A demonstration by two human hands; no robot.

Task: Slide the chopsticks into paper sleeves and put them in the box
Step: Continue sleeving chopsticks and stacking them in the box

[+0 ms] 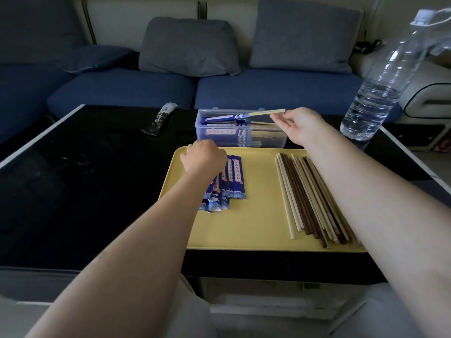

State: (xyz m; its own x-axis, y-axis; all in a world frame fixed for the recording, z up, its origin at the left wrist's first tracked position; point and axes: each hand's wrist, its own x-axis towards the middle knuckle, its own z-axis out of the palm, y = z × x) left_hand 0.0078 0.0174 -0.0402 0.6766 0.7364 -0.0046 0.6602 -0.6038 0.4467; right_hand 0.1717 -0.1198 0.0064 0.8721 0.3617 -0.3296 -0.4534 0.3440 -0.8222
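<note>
**Over the box: sleeved pair at the point of release**

Above the clear box [240,128], the right hand [296,124] pinches the bare end of a sleeved pair of chopsticks [244,115], its long axis running left-right along the box, the sleeved end already inside. The drop appears nearly complete. The left hand [203,156], fingers curled, rests on the empty paper sleeves [231,181] on the yellow tray [256,228]; whether it grips one is hidden. Loose chopsticks [310,196] lie under the right forearm. A water bottle [388,76] stands just right of the box, near the withdrawal path.

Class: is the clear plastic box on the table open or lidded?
Open: the clear box shows no lid on top, and a sleeved pair sticks out above its rim.
</note>
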